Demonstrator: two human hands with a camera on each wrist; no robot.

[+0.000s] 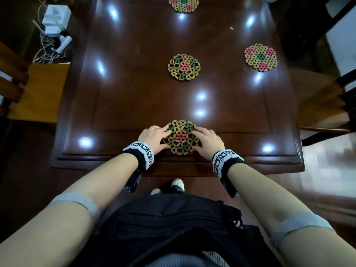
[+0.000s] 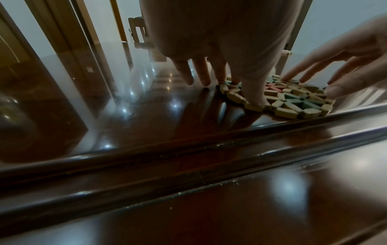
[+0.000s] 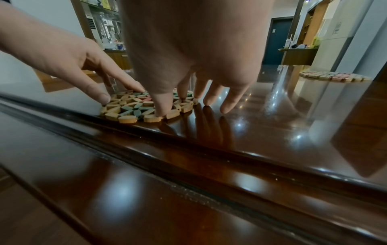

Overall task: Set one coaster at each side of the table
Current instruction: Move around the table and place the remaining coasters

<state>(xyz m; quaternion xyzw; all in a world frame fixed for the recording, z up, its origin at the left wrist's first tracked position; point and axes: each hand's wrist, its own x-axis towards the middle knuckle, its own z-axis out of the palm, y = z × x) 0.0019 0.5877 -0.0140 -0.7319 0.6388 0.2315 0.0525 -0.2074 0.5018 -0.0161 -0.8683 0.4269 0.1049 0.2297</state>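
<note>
1. Near coaster [image 1: 181, 137] lies flat at the middle of the table's [image 1: 134, 89] near edge, just inside the raised rim.
2. Left hand [image 1: 153, 138] on its left rim: fingers straight and spread, tips pressing down, no curl around it.
3. Right hand [image 1: 209, 140] on its right rim, same pose, fingers apart.
4. Second coaster [image 1: 184, 66] at table centre.
5. Third coaster [image 1: 260, 57] by the right edge.
6. Fourth coaster [image 1: 183, 4] at the far edge.

Coaster [image 1: 181, 137] between the hands: tan bead lattice, red flower centre, green patches. Coaster ahead of the hands [image 1: 184, 67]: same pattern. Coaster far right of the right hand [image 1: 260, 57]: tan, pink flowers, green centre. Table [image 1: 134, 74]: glossy dark red-brown.
</note>
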